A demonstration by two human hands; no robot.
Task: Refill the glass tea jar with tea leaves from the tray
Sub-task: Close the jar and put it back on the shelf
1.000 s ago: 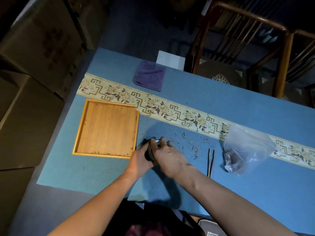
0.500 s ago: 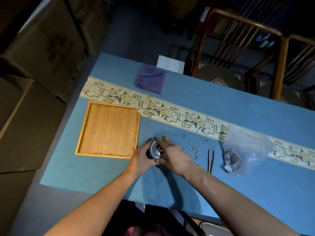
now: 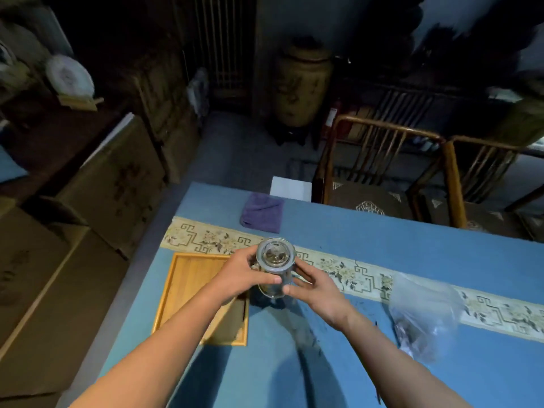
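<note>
I see both hands wrapped around the jar point(image 3: 275, 266): left hand point(image 3: 244, 273), right hand point(image 3: 319, 293). Tray point(image 3: 188, 278) at 8 o'clock, bag point(image 3: 426, 316) at 4, cloth point(image 3: 262, 212) at 12. No readable writing.

You could not read any words, numbers or brand names here. The dark marks on the cardboard boxes point(image 3: 117, 184) at the far left were too blurry to make out.
</note>
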